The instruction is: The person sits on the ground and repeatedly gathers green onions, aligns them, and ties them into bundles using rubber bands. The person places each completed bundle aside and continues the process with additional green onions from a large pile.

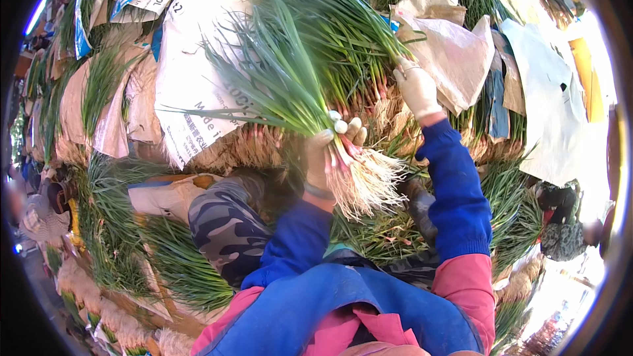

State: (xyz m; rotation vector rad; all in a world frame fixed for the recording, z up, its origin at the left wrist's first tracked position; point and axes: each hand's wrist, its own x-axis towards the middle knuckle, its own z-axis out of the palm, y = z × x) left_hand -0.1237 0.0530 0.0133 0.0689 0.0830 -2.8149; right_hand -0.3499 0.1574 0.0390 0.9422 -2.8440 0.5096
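Observation:
My left hand (319, 158), in a pale glove, is closed around a bunch of green plants (301, 94) with long flat leaves, reddish stem bases and pale stringy roots (366, 183). The leaves point up and left, the roots down and right. Up and to the right, my right hand (418, 86), also in a pale glove, grips the stem ends of more such plants (381, 34), whose leaves spread up and left over a pile. Beneath, further stems with tan roots (257, 143) lie in a row.
A large white printed sack sheet (193, 64) lies at the upper left, and pale sheets (450, 54) at the upper right. More plant bundles (188, 262) lie beside my legs. People sit at the far left (44, 207) and far right (564, 227).

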